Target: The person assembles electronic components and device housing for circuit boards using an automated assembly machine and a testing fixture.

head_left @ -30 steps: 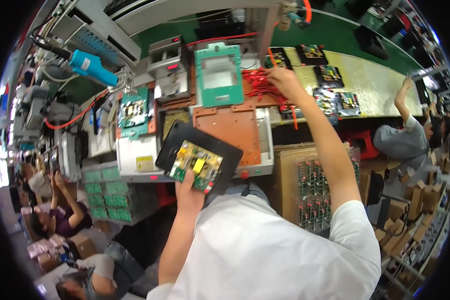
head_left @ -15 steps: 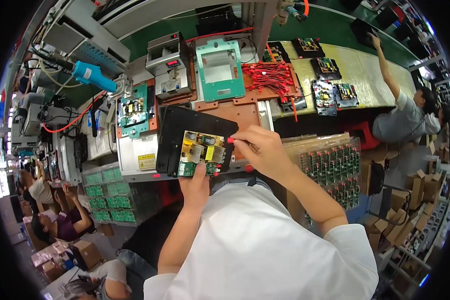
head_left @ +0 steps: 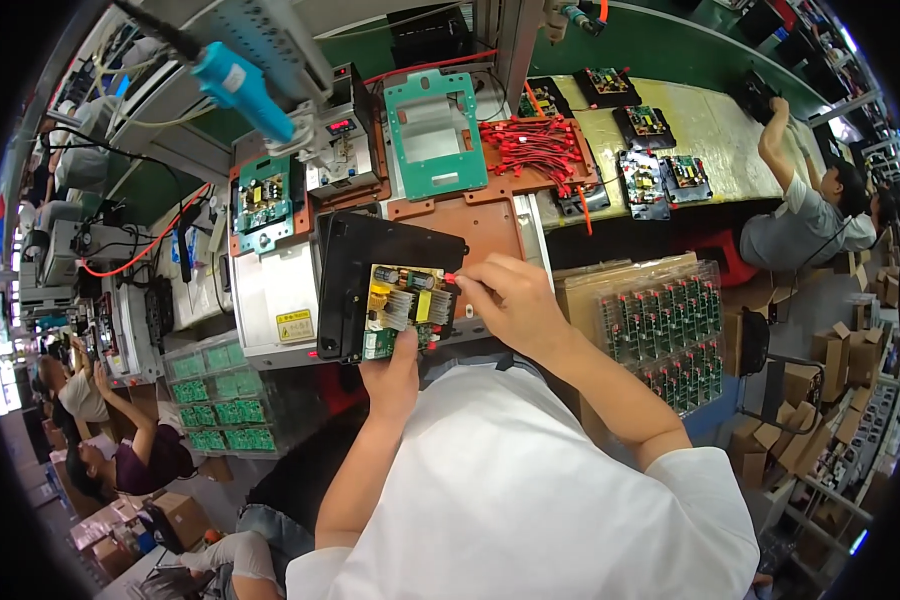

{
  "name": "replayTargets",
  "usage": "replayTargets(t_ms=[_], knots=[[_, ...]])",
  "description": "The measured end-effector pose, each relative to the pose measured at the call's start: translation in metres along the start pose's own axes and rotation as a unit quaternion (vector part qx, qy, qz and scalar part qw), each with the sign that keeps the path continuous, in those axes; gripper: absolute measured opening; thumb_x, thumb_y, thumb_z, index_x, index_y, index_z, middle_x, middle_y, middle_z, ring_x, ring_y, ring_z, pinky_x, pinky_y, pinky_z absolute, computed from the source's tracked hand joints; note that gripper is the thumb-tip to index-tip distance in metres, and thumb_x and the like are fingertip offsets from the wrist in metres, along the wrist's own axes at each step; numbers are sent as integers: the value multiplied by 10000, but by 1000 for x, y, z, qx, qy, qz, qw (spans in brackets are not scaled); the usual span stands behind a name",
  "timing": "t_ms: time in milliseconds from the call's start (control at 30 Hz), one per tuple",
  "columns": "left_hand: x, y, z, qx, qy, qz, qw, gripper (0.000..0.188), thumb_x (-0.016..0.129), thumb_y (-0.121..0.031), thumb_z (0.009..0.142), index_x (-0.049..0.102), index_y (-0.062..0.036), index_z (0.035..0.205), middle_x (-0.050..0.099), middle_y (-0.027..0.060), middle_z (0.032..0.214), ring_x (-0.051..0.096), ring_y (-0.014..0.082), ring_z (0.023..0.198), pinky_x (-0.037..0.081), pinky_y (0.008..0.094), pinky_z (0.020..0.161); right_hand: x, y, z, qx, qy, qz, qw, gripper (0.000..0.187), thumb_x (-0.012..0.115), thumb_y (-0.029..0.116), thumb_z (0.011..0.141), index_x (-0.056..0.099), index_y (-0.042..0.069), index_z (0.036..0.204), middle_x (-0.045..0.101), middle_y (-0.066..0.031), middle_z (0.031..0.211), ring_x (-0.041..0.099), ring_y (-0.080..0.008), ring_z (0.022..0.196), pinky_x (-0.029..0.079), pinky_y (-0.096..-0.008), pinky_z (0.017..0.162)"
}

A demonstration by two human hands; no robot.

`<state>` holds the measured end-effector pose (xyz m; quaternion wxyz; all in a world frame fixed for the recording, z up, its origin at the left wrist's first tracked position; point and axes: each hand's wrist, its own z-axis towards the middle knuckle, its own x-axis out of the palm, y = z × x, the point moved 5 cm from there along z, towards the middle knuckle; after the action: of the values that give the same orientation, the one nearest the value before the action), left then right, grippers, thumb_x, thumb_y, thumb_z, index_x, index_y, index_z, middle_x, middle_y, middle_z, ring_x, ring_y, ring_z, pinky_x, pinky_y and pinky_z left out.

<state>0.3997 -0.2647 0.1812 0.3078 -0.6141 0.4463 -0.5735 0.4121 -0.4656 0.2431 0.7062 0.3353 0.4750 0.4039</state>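
In front of me is a black plastic housing (head_left: 395,237) with a circuit board (head_left: 402,300) on it, carrying silver heat sinks and yellow parts. My left hand (head_left: 392,378) grips the near edge, its thumb lying over the board's lower part. At the board's upper right corner my right hand (head_left: 510,303) pinches a small red connector (head_left: 450,278) between thumb and fingertips. Whether the connector is seated on the board I cannot tell. The left hand's other fingers are hidden beneath.
A blue power screwdriver (head_left: 242,92) hangs over a second board in a green fixture (head_left: 264,200). Behind lie a green frame (head_left: 433,185) and a heap of red wires (head_left: 535,145). Trays of small boards (head_left: 660,325) stand at right; a co-worker (head_left: 805,225) sits beyond.
My right hand has moved a little left, bringing the red connector to the board's edge. The blue screwdriver has swung rightward, and the co-worker's arm at far right has shifted.
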Motion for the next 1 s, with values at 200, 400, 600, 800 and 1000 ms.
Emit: replayTargets(t_ms=[200, 400, 600, 800, 1000], knots=[[4, -4, 1, 28, 5, 65, 997, 471, 649, -63, 942, 464, -19, 1373, 540, 67, 1312, 533, 160, 1179, 426, 327, 1034, 2, 2, 1, -84, 4, -68, 994, 89, 699, 45, 870, 683, -13, 936, 602, -131, 768, 610, -300, 635, 484, -379, 554], [3, -12, 9, -17, -7, 23, 1000, 531, 635, -12, 935, 420, -9, 1420, 561, 109, 1334, 582, 215, 1188, 490, 395, 1012, 13, -9, -1, -91, 6, -33, 995, 109, 690, 58, 877, 681, -11, 960, 613, -133, 784, 638, -303, 724, 512, -380, 637], [38, -11, 39, -131, 64, 16, 989, 498, 620, -110, 960, 420, 10, 1400, 552, 125, 1323, 605, 231, 1144, 502, 389, 980, -22, -86, -41, 259, -5, 320, 911, 365, 614, 185, 976, 575, 41, 1309, 671, -86, 1116, 674, -190, 923, 538, -334, 793], [76, 37, 55, -307, 206, 152, 917, 419, 515, -324, 1046, 541, 35, 1261, 663, 121, 1100, 655, 189, 988, 571, 333, 798, -40, -123, -110, 348, -126, 583, 724, 317, 579, 142, 964, 545, 17, 1254, 686, -93, 1004, 701, -186, 768, 574, -315, 536], [47, 26, 28, -259, 229, 191, 919, 393, 515, -260, 1043, 526, 43, 1294, 671, 161, 1122, 665, 211, 969, 571, 346, 788, -101, -201, -146, 318, -349, 521, 711, 293, 554, 126, 986, 532, 5, 1252, 695, -140, 1053, 716, -261, 842, 594, -343, 655]])
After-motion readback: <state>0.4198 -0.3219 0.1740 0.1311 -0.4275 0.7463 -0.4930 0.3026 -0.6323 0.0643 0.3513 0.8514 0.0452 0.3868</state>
